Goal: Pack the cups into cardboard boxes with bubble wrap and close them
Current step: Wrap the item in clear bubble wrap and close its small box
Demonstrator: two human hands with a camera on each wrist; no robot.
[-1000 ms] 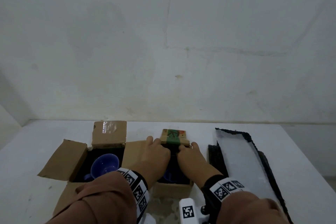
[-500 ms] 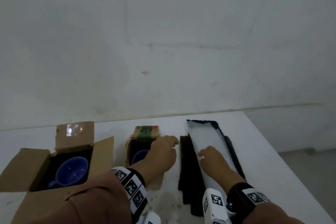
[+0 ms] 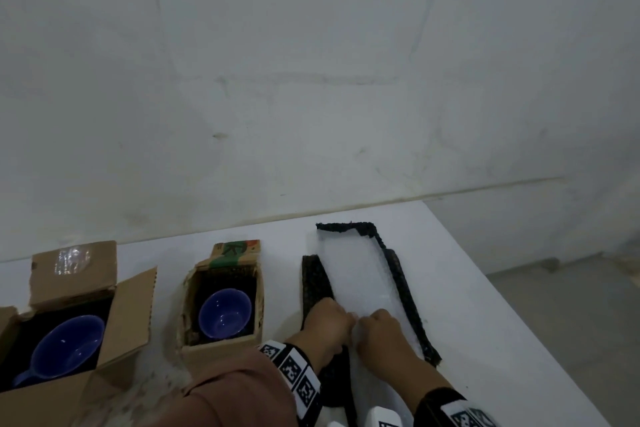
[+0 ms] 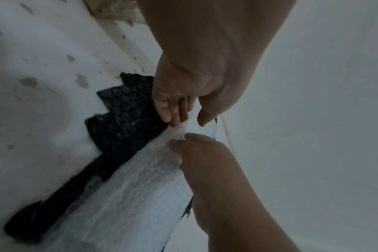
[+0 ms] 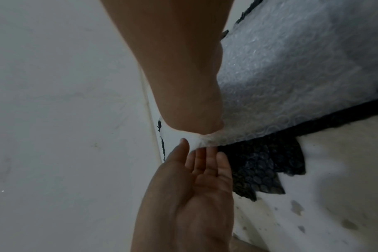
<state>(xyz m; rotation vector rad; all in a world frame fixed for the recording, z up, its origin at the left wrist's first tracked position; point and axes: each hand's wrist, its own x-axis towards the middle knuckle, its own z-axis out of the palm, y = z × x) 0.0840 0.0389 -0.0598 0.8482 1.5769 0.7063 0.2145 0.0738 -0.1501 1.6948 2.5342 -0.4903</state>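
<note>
Two blue cups sit in open cardboard boxes: one cup in the large box at the left, one cup in the small box beside it. To the right a white bubble wrap sheet lies on black bubble wrap. My right hand pinches the white sheet's near left edge. My left hand meets it there, fingers straight under the edge and thumb apart. In the left wrist view the white wrap runs between the left hand's thumb and fingers.
Everything stands on a white table against a white wall. The table's right edge drops to a grey floor just beyond the wrap. The boxes' flaps stand open. Stains mark the tabletop near the small box.
Both hands left the small box and moved right to the bubble wrap. The right hand arrived first, the left followed. My head turned right, so the boxes sit further left.
</note>
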